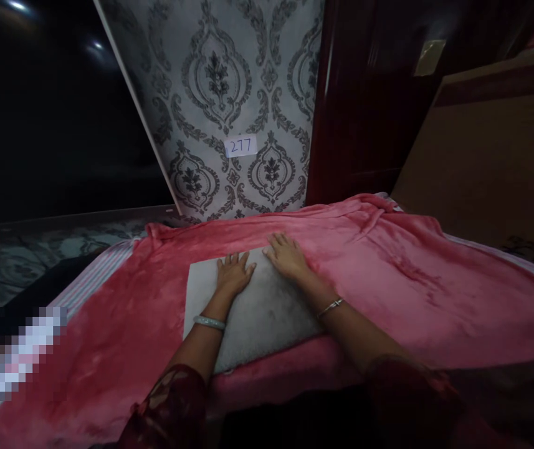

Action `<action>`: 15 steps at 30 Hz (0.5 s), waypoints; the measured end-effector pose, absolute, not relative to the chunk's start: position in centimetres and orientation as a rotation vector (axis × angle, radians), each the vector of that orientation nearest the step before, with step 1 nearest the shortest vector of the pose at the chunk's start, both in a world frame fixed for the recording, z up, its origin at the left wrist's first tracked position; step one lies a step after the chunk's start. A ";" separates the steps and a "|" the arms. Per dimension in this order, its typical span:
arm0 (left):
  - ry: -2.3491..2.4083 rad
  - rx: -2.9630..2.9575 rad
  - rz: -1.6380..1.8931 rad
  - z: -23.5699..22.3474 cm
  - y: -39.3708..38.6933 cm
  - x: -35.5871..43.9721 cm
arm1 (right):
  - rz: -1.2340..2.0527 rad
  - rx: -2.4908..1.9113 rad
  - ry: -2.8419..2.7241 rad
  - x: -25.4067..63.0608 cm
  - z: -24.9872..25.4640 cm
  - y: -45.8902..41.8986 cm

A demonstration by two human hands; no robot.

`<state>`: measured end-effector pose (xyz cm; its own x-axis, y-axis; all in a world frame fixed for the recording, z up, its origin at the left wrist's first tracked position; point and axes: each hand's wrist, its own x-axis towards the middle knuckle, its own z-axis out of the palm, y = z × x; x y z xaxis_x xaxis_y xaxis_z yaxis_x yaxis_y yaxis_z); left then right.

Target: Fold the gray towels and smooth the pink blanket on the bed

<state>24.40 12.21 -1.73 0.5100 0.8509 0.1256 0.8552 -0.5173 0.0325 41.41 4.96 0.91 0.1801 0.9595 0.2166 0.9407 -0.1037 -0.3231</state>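
Note:
A flat grey folded cloth [267, 318] lies on a pink fleece blanket [411, 293] spread over a bed. My left hand [235, 273] rests flat on the far part of the grey cloth, fingers stretched out and slightly apart. My right hand [286, 254] lies flat at the cloth's far right corner, fingers spread, partly on the pink blanket. Neither hand holds anything. A pale bangle [209, 322] circles my left wrist and a thin bracelet [329, 307] my right.
A wall with grey damask wallpaper [229, 81] rises behind the bed, bearing a small paper label reading 277 [240, 146]. Dark red wooden furniture [364, 112] and a brown panel [486, 162] stand at the right. A striped sheet [93, 274] shows at the left edge.

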 end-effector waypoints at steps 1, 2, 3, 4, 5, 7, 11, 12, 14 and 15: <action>-1.531 -2.699 -0.188 -1.8 12.2 24.4 | 0.063 -2.114 -1.798 41.2 0.1 5.3; -1.533 -2.699 -0.183 -1.8 12.2 24.4 | 0.063 -2.141 -1.808 41.0 -0.8 5.5; -1.531 -2.700 -0.184 -1.8 12.2 24.4 | 0.061 -2.153 -1.819 41.1 -1.6 5.6; -1.529 -2.702 -0.185 -1.8 12.1 24.4 | 0.052 -2.154 -1.826 41.1 -2.3 5.6; -1.527 -2.703 -0.188 -1.8 12.1 24.4 | 0.038 -2.149 -1.825 41.3 -2.8 5.6; -1.528 -2.705 -0.196 -1.7 11.9 24.4 | 0.013 -2.137 -1.823 41.5 -3.4 5.5; -1.548 -2.708 -0.146 -1.2 11.9 24.1 | 0.016 -2.127 -1.822 41.7 -3.5 5.6; -1.562 -2.711 -0.108 -1.0 12.1 23.7 | 0.020 -2.122 -1.823 41.7 -3.5 5.7; -1.610 -2.703 -0.028 -0.7 12.7 22.3 | 0.023 -2.115 -1.823 41.7 -3.6 5.7; -1.644 -2.692 0.003 -0.5 12.9 21.2 | 0.024 -2.112 -1.825 41.7 -3.6 5.8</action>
<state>21.24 12.95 -0.51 0.4566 0.8896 -0.0082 0.8896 -0.4565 0.0102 41.69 5.77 -3.62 0.1711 0.9621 0.2121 0.9564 -0.1104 -0.2705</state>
